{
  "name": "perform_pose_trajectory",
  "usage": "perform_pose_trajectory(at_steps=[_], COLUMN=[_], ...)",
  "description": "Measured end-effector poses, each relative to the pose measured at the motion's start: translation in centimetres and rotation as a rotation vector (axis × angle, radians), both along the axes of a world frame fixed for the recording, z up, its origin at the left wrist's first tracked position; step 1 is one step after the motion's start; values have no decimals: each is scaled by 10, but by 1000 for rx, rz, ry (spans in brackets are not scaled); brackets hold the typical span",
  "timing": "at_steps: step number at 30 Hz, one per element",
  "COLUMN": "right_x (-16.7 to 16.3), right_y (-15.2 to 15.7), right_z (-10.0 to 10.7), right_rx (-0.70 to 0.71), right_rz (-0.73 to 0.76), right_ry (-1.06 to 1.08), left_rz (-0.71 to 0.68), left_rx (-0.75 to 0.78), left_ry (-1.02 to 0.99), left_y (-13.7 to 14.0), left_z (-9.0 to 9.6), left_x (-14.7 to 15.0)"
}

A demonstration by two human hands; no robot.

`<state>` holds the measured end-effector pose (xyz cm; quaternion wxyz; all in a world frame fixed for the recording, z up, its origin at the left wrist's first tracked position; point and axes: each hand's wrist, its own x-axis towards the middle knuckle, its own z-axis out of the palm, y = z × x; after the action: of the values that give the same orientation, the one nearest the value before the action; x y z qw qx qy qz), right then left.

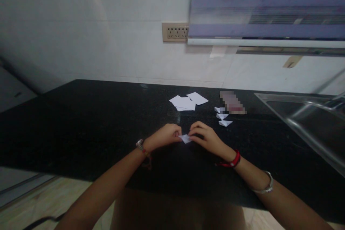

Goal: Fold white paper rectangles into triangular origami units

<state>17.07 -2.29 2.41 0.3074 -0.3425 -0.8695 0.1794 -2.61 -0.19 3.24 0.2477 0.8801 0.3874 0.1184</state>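
Note:
A small folded piece of white paper (185, 138) is held between my two hands, just above or on the black countertop (81, 125). My left hand (169, 133) pinches its left corner between thumb and fingers. At its right corner, my right hand (206, 136) grips with thumb and index finger, the other fingers curled above. Beyond my hands lie several flat white paper sheets (185, 103), partly overlapping. To their right, three folded paper pieces (222, 116) sit in a column, one behind another.
A pixelated flat rectangular item (233, 102) lies beside the folded pieces. A metal sink (309, 122) is set into the counter at the right. On the wall behind are a socket strip (175, 32) and a purple-and-white hanging sheet (264, 7).

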Motion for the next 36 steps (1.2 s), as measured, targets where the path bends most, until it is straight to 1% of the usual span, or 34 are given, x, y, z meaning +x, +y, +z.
perform_pose_trajectory(at_steps=[2, 4, 7, 10, 15, 22, 26, 30, 33, 36], right_x=[2, 4, 5, 7, 8, 7, 5, 3, 5, 10], right_y=[4, 8, 11, 11, 9, 9, 7, 4, 6, 11], right_z=[-2, -5, -8, -7, 1, 5, 7, 9, 7, 4], right_rx=[-61, -159, -334, -418, -443, -412, -340, -278, -314, -412], right_rz=[-98, -169, -144, -103, -65, -107, -107, -97, -73, -37], right_ry=[60, 71, 43, 2, -85, -192, -203, -203, -167, -121], left_rz=[-29, -65, -98, -115, -125, -116, -108, -100, -86, -73], left_rx=[28, 78, 151, 199, 251, 249, 231, 171, 116, 59], left_ry=[-8, -17, -1, 43, 100, 95, 66, 11, -35, -62], left_y=[1, 2, 2, 0, -4, -7, -7, -4, -1, 1], left_z=[-1, -4, -8, -10, -10, -7, -8, -12, -13, -12], left_x=[0, 0, 1, 3, 6, 9, 11, 11, 10, 8])
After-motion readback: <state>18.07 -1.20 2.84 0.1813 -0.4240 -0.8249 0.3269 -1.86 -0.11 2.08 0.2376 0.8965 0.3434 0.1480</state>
